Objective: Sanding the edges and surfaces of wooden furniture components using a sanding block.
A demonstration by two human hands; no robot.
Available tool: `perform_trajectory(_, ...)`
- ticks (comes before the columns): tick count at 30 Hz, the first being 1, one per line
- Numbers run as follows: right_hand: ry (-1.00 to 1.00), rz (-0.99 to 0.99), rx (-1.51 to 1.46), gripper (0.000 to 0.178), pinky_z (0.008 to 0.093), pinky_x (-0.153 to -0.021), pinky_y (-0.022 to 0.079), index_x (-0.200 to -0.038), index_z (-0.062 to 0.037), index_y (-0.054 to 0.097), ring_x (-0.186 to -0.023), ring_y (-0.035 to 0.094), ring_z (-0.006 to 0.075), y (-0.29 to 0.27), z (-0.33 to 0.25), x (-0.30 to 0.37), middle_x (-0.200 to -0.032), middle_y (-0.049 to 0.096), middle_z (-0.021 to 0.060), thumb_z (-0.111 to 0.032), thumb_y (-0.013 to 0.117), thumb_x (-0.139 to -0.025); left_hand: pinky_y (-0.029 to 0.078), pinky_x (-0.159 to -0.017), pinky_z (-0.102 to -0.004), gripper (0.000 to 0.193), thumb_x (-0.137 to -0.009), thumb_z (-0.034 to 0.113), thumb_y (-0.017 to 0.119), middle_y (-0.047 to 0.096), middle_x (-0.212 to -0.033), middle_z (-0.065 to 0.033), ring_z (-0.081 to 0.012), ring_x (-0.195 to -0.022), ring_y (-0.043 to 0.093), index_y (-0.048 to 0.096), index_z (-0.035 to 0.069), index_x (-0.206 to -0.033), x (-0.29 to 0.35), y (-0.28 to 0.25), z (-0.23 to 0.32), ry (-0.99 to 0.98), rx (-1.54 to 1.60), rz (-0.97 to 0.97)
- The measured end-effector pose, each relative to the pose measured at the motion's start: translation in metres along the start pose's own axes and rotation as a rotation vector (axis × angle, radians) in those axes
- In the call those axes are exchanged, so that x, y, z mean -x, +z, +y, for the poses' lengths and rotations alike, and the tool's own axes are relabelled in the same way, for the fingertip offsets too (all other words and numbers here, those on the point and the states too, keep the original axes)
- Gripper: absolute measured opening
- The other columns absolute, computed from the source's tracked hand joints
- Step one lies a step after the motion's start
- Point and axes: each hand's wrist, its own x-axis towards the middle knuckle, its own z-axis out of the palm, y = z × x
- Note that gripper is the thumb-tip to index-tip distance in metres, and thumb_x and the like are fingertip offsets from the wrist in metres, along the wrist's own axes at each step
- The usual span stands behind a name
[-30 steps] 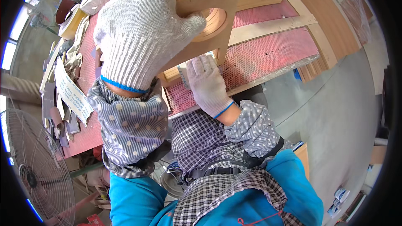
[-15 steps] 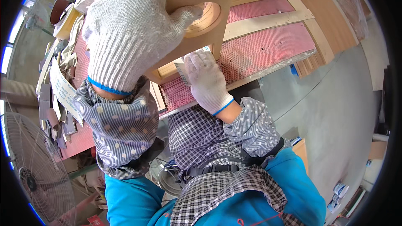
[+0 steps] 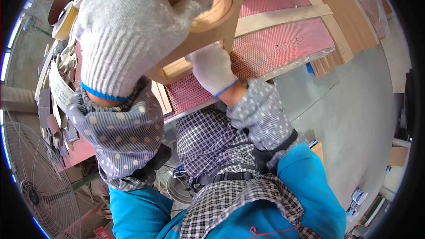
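Note:
My left hand (image 3: 126, 28), in a white knitted glove, grips a wooden panel (image 3: 237, 6) with cut-out openings. Its thumb hooks into the oval hole; the other fingers are hidden. My right hand (image 3: 213, 68), gloved too, reaches into the lower opening, its fingertips behind the panel's edge. Folded sandpaper with a printed back showed under those fingers half a second ago; the hand and panel now hide it. Beneath the panel lies a pink mesh-textured pad (image 3: 279, 48) on the bench.
Pale wooden strips (image 3: 287, 18) cross the pad. Stacked brown boards (image 3: 343, 15) stand at the far right. To the left are scraps of abrasive paper (image 3: 57, 84), tape rolls (image 3: 66, 22) and a caged fan (image 3: 37, 186). Grey floor (image 3: 341, 110) stretches to the right.
My right hand has pushed farther into the lower opening, and the printed sandpaper has gone from sight. My left hand and the panel have shifted slightly left.

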Motion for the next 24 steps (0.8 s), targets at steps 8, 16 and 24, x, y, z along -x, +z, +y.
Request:
perform_trajectory(8,-0.205,0.555,0.094,0.014,0.0438,-0.104,0.052,-0.098,-0.0035,0.07,-0.101,0.07,0.0307,0.029,0.016,0.028,-0.1,0.07,0.0127,-0.012,0.064,-0.09,0.058,-0.087,-0.0484,0.055,-0.083,0.038,0.084,0.075,-0.105,-0.0166,-0.0361,-0.098,0.074,0.071,0.005,-0.125,0.0,0.006,0.001,0.077,-0.044,0.047)
perform_trajectory(16,-0.141,0.35,-0.067,0.021,0.0412,-0.091,0.059,-0.103,0.0002,0.071,-0.118,0.068,0.0308,0.024,0.009,0.031,-0.119,0.071,0.0184,-0.016,0.064,-0.091,0.058,-0.093,-0.048,0.053,-0.084,0.038,0.083,0.075,-0.109,-0.0163,-0.0346,-0.105,0.074,0.071,0.007,-0.126,0.005,0.001,-0.001,0.057,-0.034,0.027)
perform_trajectory(24,0.069,-0.107,0.071,0.019,0.0417,-0.081,0.061,-0.106,-0.0063,0.071,-0.101,0.071,0.0336,0.009,0.002,0.001,-0.111,0.069,0.0178,-0.008,0.062,-0.089,0.06,-0.085,-0.0457,0.051,-0.086,0.039,0.082,0.076,-0.104,-0.0161,-0.0324,-0.097,0.076,0.071,0.007,-0.124,-0.001,-0.005,0.004,-0.057,0.066,-0.081)
